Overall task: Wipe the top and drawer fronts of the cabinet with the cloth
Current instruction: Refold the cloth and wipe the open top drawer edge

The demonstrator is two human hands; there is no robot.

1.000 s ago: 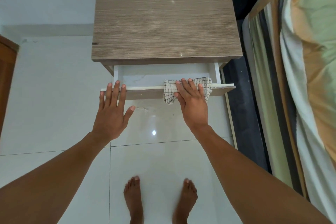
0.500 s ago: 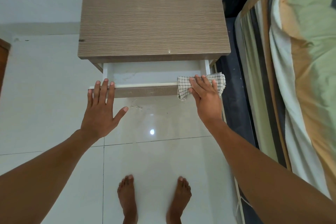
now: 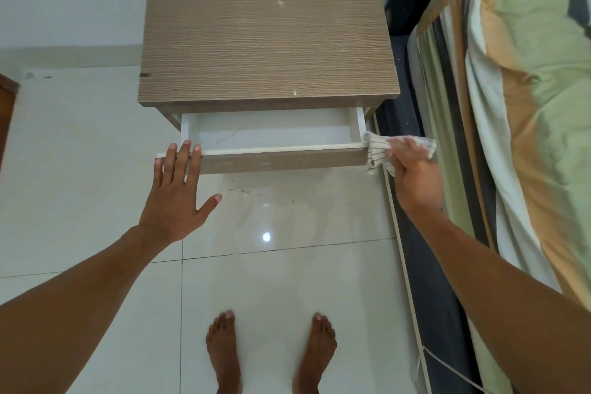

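The bed point(image 3: 527, 105) runs along the right, just beside the cabinet point(image 3: 268, 29), whose top drawer point(image 3: 275, 160) stands pulled open. The left hand point(image 3: 174, 198) lies flat, fingers spread and empty, tips braced on the drawer's left end. The right hand point(image 3: 412, 173) has its fingers closed around the cloth point(image 3: 377, 150) at the drawer's right end. It looks soft and light; bunching it in the palm should hold best.

The cloth point(image 3: 377, 153) has slid rightward off the drawer front's point(image 3: 281, 161) end.
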